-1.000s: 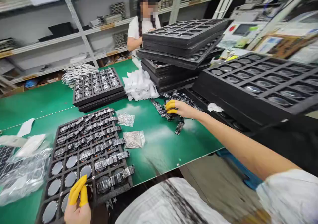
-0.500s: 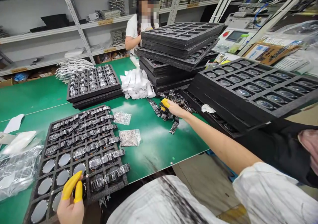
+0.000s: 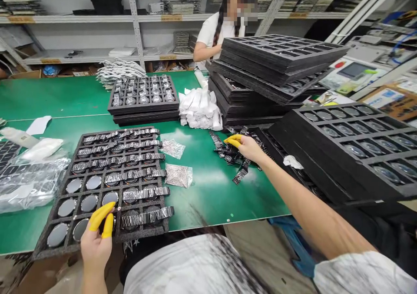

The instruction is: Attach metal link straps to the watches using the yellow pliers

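My left hand [image 3: 97, 242], with yellow finger cots on thumb and index finger, is over the lower part of a black foam tray [image 3: 120, 238]. Its thumb and index finger are curved but apart, near a round watch head [image 3: 110, 199] in its slot. Rows of black link bands [image 3: 130, 157] lie across the tray's upper and right slots; bare watch heads [image 3: 67, 207] fill the lower left. My right hand [image 3: 249, 147], also in yellow cots, is at a heap of black metal watch bands [image 3: 241, 174]. Its thumb and index finger are nearly together; what lies between them is hidden.
Two small bags of metal pins [image 3: 178, 175] lie right of the tray. Behind are stacked trays [image 3: 143, 107], white wrapped pieces [image 3: 199, 109] and a tall tray stack [image 3: 254, 66]. A tilted tray stack [image 3: 325, 155] stands right. Another person [image 3: 208, 40] is across the table.
The view has turned left, shifting the scene rightward. My right hand stays at the band heap; its fingers have changed pose slightly. My left hand remains over the same part of the tray.
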Action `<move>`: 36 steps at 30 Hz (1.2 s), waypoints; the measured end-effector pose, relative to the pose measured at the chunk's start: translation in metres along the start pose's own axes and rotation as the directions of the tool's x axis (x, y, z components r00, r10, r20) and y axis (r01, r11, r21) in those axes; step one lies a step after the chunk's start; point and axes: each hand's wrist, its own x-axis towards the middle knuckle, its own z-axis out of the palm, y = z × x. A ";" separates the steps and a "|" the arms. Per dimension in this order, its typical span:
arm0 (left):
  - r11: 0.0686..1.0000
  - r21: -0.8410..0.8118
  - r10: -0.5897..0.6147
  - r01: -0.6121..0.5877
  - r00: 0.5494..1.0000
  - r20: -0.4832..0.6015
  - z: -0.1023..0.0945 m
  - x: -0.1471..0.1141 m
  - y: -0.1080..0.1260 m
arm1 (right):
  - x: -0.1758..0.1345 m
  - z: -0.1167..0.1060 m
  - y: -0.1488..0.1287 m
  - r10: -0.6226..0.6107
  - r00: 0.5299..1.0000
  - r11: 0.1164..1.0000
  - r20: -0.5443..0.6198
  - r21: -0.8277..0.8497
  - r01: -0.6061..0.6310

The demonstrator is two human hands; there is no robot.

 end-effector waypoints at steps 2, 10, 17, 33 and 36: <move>0.999 -0.040 -0.022 0.021 1.000 -0.020 0.001 0.000 0.003 | -0.006 -0.005 -0.005 -0.026 0.999 0.997 -0.033 -0.077 0.024; 0.988 -0.097 0.127 -0.121 0.990 0.057 0.007 -0.009 0.065 | -0.084 -0.022 -0.115 -0.351 0.862 0.935 -0.365 -0.081 0.346; 0.898 -0.391 0.089 0.202 0.786 0.611 0.073 -0.048 0.162 | -0.180 0.050 -0.189 -0.541 0.692 0.828 0.478 0.447 0.338; 0.550 -0.214 -0.257 0.807 0.408 0.876 0.076 -0.106 0.114 | -0.102 0.163 -0.104 -0.038 0.890 0.681 0.454 -0.640 0.355; 0.581 -0.199 -0.259 0.790 0.411 0.874 0.078 -0.101 0.117 | -0.099 0.170 -0.124 0.103 0.890 0.679 0.445 -0.685 0.264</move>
